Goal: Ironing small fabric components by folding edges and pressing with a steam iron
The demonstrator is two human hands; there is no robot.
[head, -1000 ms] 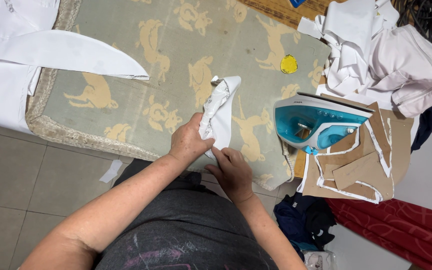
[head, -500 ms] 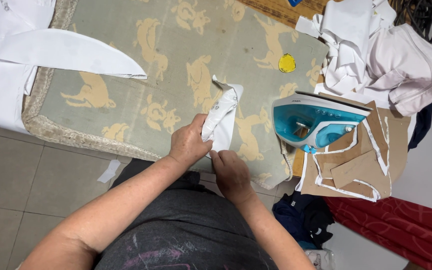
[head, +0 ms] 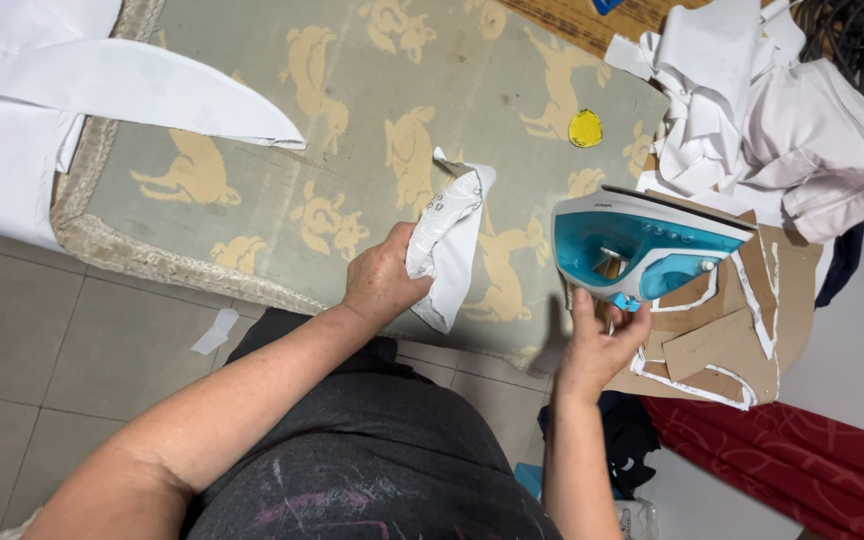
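The fingers of the left hand (head: 384,283) are curled closed around a small folded piece of white fabric (head: 449,243), pinching it at its near edge while the rest drapes onto the padded ironing surface covered in grey-green cloth printed with yellow animal shapes (head: 282,160). The fabric looks thin, light and limp, so it will likely sag and unfold unless it is held at a fold or pressed flat against the pad. The right hand (head: 597,345) is open, its fingers spread and reaching up to the underside of a teal and white steam iron (head: 642,250), touching near its handle but not yet wrapped around it. The iron looks rigid and fairly heavy, with a smooth plastic shell, and its soleplate may be hot; the arched handle is the sensible place to grip. It stands at the right end of the pad, against brown cardboard pattern pieces edged with white strips (head: 727,335). Beyond lie a heap of white and pale pink garments (head: 792,130), a curved white fabric panel (head: 142,90) and a small yellow disc (head: 584,128).
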